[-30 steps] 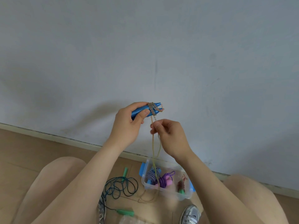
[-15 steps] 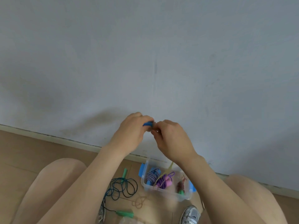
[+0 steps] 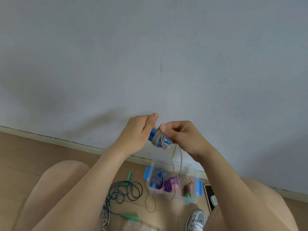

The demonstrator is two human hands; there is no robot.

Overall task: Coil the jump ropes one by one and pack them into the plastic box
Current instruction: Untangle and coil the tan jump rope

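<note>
My left hand (image 3: 138, 132) grips the blue handles (image 3: 162, 140) of a jump rope, held in the air in front of the wall. Several turns of its tan multicoloured cord (image 3: 157, 139) wrap the handles. My right hand (image 3: 181, 135) pinches the cord right beside the handles. The loose cord (image 3: 176, 157) hangs down in a double strand to the floor. Below stands the clear plastic box (image 3: 191, 200) with blue latches, holding a blue-white rope, a purple rope and a brownish rope.
A dark green jump rope (image 3: 125, 190) with green handles lies loose on the wooden floor left of the box. A phone (image 3: 210, 195) lies right of the box. My knees and two shoes (image 3: 196, 219) frame the bottom. A baseboard runs along the wall.
The handles have tilted from pointing up-right to pointing down-right, with more cord wound on. Both hands dropped lower, and my right hand moved up to the handles.
</note>
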